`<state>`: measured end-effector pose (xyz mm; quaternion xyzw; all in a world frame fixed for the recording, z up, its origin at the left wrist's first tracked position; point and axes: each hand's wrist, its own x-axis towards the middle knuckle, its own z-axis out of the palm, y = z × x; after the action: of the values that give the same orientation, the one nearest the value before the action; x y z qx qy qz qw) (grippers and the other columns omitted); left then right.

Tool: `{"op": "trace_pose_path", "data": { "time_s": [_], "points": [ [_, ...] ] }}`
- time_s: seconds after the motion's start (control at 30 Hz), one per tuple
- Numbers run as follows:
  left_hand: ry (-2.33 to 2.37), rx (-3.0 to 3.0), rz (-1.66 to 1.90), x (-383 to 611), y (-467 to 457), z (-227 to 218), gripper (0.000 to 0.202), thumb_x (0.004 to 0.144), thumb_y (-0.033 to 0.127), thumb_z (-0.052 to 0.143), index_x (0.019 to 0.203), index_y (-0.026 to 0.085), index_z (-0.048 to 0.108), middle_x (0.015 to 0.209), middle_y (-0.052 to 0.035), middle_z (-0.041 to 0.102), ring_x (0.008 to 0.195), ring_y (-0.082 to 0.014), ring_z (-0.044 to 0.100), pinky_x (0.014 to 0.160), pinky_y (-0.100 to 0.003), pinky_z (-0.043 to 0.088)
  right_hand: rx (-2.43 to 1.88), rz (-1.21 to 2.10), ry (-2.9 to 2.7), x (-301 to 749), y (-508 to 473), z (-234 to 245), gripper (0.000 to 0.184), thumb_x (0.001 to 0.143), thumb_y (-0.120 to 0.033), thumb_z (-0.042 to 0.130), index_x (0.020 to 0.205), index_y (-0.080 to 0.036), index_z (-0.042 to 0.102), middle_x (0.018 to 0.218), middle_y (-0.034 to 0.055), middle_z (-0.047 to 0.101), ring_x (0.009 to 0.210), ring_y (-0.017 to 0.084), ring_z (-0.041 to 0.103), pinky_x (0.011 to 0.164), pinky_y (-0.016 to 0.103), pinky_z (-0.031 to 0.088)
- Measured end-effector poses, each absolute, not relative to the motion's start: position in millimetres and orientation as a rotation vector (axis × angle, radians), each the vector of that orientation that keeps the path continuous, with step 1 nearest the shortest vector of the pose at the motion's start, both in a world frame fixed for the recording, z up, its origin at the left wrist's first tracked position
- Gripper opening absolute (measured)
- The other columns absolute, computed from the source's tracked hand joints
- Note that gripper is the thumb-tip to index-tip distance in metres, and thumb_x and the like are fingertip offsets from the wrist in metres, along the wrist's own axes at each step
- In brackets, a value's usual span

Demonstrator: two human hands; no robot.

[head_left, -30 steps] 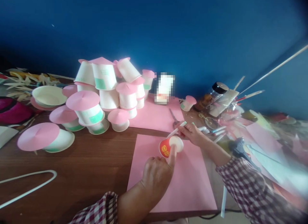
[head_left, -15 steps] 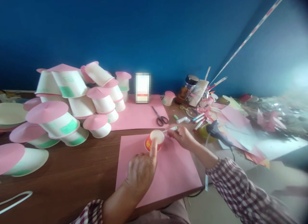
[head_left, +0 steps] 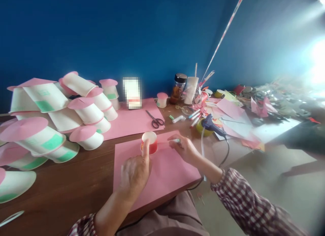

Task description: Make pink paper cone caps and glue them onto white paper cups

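Observation:
A small red-and-white paper cup point(head_left: 149, 137) stands mouth up on the pink sheet point(head_left: 162, 175) in front of me. My left hand point(head_left: 135, 171) is against its near side, one finger laid over the rim and the others curled; their tips are hidden. To the right, my right hand point(head_left: 185, 148) is closed in a pinch round a slim white marker with a green end point(head_left: 175, 140), mostly covered by the fingers. The marker is above the sheet, apart from the cup.
White cups with pink paper tops point(head_left: 83, 109) are piled at the left. Black-handled scissors point(head_left: 154, 119) lie on a second pink sheet point(head_left: 122, 124). At the right are loose markers point(head_left: 195, 119), a glue gun point(head_left: 212, 124) with its cord, a lidded jar point(head_left: 179, 89) and paper scraps point(head_left: 231, 109).
My right hand has drawn the marker away from the cup's rim, to the right. My left hand stays at the cup. The view has turned a little to the right.

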<state>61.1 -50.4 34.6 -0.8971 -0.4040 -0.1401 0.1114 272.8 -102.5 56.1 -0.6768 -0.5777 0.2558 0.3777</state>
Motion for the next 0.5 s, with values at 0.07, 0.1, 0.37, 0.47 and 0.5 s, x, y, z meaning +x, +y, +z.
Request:
{"op": "trace_pose_path", "data": {
  "time_s": [0.07, 0.1, 0.37, 0.47, 0.5],
  "points": [
    [-1.193, -2.622, -0.389, 62, -50, 36, 0.061, 0.086, 0.02, 0.045, 0.144, 0.009, 0.027, 0.043, 0.0032, 0.052, 0.04, -0.0163, 0.054, 0.042, -0.028, 0.027, -1.743, 0.605, -1.484, 268, -110, 56, 0.028, 0.089, -0.039, 0.05, 0.095, -0.015, 0.062, 0.074, 0.0027, 0.065, 0.063, 0.013, 0.057, 0.059, 0.022, 0.041],
    [-1.199, -2.615, -0.38, 62, -50, 36, 0.061, 0.086, 0.02, 0.044, 0.144, 0.009, 0.028, 0.044, 0.0027, 0.053, 0.04, -0.0166, 0.054, 0.042, -0.028, 0.027, -1.748, 0.58, -1.491, 266, -113, 55, 0.026, 0.089, -0.038, 0.05, 0.095, -0.015, 0.062, 0.074, 0.0026, 0.064, 0.064, 0.013, 0.057, 0.059, 0.022, 0.041],
    [-1.258, -2.645, -0.28, 63, -47, 42, 0.057, 0.088, 0.022, 0.04, 0.143, 0.011, 0.029, 0.051, -0.0021, 0.06, 0.047, -0.0192, 0.059, 0.044, -0.028, 0.029, -1.798, 0.442, -1.497, 246, -132, 46, 0.019, 0.091, -0.03, 0.05, 0.099, -0.017, 0.06, 0.086, 0.0045, 0.068, 0.072, 0.015, 0.061, 0.066, 0.023, 0.043],
    [-1.26, -2.671, -0.281, 64, -47, 48, 0.054, 0.088, 0.022, 0.038, 0.141, 0.013, 0.032, 0.052, -0.0031, 0.062, 0.049, -0.0204, 0.061, 0.045, -0.027, 0.03, -1.81, 0.407, -1.509, 237, -137, 47, 0.018, 0.091, -0.028, 0.05, 0.101, -0.017, 0.059, 0.094, 0.0068, 0.069, 0.082, 0.017, 0.064, 0.073, 0.025, 0.045],
    [-1.264, -2.68, -0.276, 64, -47, 51, 0.053, 0.088, 0.022, 0.038, 0.141, 0.014, 0.034, 0.052, -0.0029, 0.062, 0.049, -0.0207, 0.061, 0.045, -0.027, 0.031, -1.818, 0.403, -1.519, 234, -139, 47, 0.018, 0.091, -0.027, 0.05, 0.102, -0.017, 0.059, 0.096, 0.0072, 0.069, 0.085, 0.018, 0.064, 0.075, 0.026, 0.046]
  ]
}}
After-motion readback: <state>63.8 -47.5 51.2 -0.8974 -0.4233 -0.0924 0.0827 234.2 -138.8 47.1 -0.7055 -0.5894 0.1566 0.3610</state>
